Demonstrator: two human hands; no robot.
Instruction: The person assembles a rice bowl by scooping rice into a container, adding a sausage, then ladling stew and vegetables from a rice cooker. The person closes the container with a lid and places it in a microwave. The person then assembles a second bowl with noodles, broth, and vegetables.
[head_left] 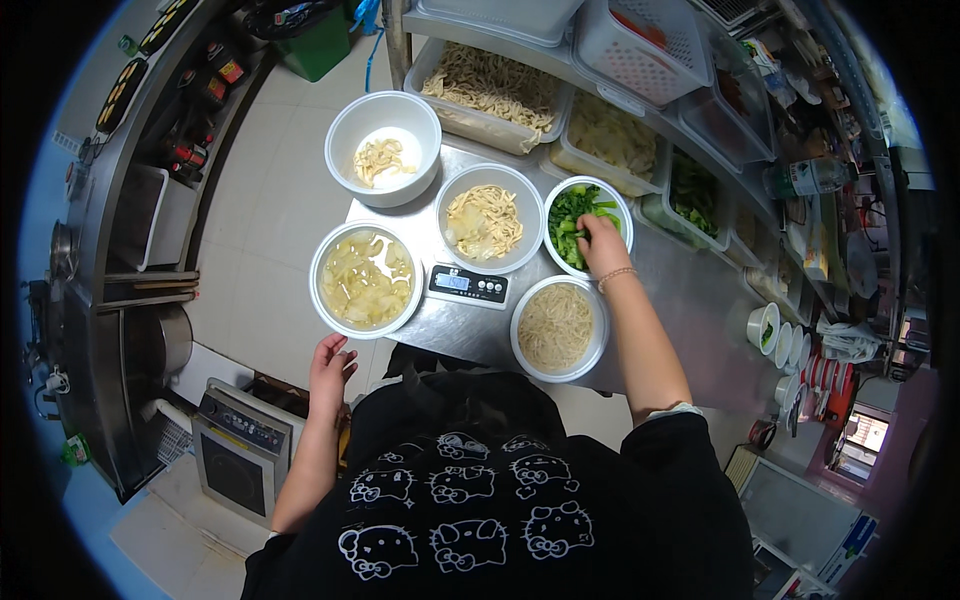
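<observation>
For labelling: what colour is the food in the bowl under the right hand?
Green, leafy vegetables under the right hand; head view.

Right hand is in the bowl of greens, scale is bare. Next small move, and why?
Probably lift the right hand out of the bowl of greens with a pinch of leaves. Its fingers are down among the greens, while the left hand hangs free below the bowl of pale slices. Where the leaves should go is unclear: the scale carries nothing, and the noodle bowl sits nearest the wrist.

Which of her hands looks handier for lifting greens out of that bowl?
The right hand, most likely. It is already inside the white round bowl of green leafy vegetables, touching them. The left hand hangs off the steel counter's near edge, holding nothing.
</observation>
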